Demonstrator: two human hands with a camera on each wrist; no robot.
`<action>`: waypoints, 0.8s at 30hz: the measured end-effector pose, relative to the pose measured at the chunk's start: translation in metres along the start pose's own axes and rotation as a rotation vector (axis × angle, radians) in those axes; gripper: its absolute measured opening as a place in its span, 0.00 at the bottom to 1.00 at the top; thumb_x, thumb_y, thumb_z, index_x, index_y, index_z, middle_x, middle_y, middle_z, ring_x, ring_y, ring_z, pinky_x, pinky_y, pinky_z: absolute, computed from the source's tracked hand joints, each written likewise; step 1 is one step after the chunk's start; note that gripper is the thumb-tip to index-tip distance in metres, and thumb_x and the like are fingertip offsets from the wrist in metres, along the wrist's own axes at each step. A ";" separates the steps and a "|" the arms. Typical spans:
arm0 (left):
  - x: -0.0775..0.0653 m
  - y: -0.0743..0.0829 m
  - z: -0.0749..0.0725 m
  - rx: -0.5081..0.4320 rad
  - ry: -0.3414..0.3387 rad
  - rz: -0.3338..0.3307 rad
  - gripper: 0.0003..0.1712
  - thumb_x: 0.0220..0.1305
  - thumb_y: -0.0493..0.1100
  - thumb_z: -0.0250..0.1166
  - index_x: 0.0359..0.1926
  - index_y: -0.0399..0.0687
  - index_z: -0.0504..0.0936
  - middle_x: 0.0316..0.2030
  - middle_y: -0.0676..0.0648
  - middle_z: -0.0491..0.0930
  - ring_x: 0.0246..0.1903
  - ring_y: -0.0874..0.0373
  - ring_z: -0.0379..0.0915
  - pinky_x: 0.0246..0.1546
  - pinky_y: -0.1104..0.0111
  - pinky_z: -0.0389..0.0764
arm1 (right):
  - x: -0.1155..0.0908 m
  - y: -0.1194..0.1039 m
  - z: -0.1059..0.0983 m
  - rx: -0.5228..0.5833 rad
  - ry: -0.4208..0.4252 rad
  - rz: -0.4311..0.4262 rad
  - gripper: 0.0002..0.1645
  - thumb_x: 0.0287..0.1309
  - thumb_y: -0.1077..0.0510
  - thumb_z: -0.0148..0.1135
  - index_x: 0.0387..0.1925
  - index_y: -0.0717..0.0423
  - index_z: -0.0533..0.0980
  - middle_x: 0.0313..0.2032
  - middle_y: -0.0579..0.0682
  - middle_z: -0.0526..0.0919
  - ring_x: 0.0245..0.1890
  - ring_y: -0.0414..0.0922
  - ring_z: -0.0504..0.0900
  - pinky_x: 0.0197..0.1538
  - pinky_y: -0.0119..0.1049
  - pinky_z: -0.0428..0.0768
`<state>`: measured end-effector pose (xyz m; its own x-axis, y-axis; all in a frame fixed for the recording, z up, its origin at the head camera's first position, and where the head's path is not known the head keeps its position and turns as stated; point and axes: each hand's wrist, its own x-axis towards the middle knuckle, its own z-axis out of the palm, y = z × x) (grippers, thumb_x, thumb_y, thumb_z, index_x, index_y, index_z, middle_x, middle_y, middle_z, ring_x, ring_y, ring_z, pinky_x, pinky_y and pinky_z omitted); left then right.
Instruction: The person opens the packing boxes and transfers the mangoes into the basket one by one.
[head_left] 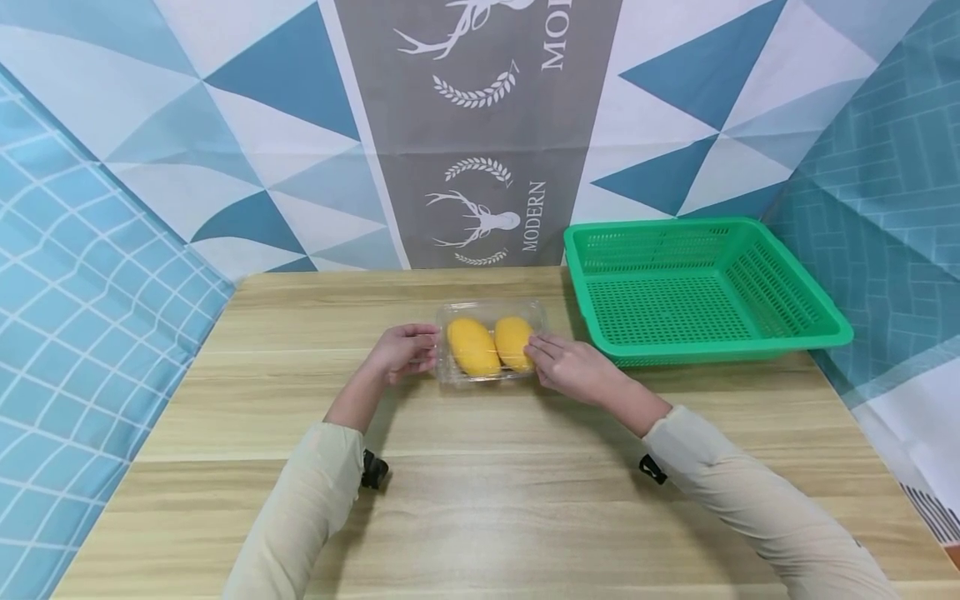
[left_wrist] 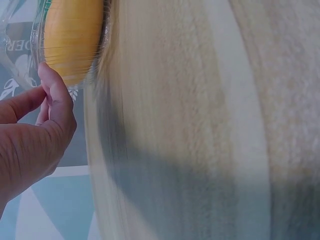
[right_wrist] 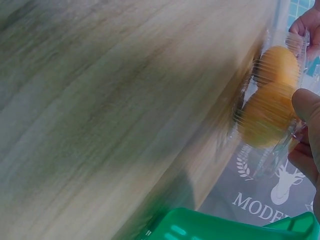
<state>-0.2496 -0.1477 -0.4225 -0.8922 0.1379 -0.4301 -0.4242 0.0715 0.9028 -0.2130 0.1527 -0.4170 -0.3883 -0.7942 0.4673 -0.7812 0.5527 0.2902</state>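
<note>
A clear plastic box [head_left: 489, 309] sits at the back middle of the table with two yellow, mango-like fruits inside, a left one [head_left: 471, 347] and a right one [head_left: 513, 342]. My left hand [head_left: 407, 350] pinches the box's left edge between thumb and fingers. At the opposite end, my right hand [head_left: 573, 367] pinches the right edge, thumb at the rim beside the nearer fruit [right_wrist: 262, 120] in the right wrist view. A clear flap [left_wrist: 15, 62] stands out from the box in the left wrist view.
Right of the box stands a green plastic basket [head_left: 776, 279] with slotted walls, near the right hand. The wooden table [head_left: 480, 492] meets a patterned cloth backdrop [head_left: 285, 108] behind, and blue cloth [head_left: 67, 333] lines the left side.
</note>
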 end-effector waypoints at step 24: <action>-0.012 0.007 -0.008 0.039 0.011 0.079 0.27 0.66 0.33 0.54 0.65 0.32 0.62 0.52 0.37 0.73 0.36 0.60 0.77 0.47 0.68 0.82 | 0.002 0.003 -0.014 0.232 -0.034 0.106 0.21 0.51 0.58 0.64 0.47 0.63 0.78 0.49 0.58 0.82 0.50 0.51 0.81 0.54 0.41 0.79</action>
<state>-0.2432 -0.1564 -0.4115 -0.9246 0.1336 -0.3568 -0.3457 0.0996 0.9330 -0.2093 0.1560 -0.4034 -0.4871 -0.7454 0.4551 -0.8251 0.5636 0.0401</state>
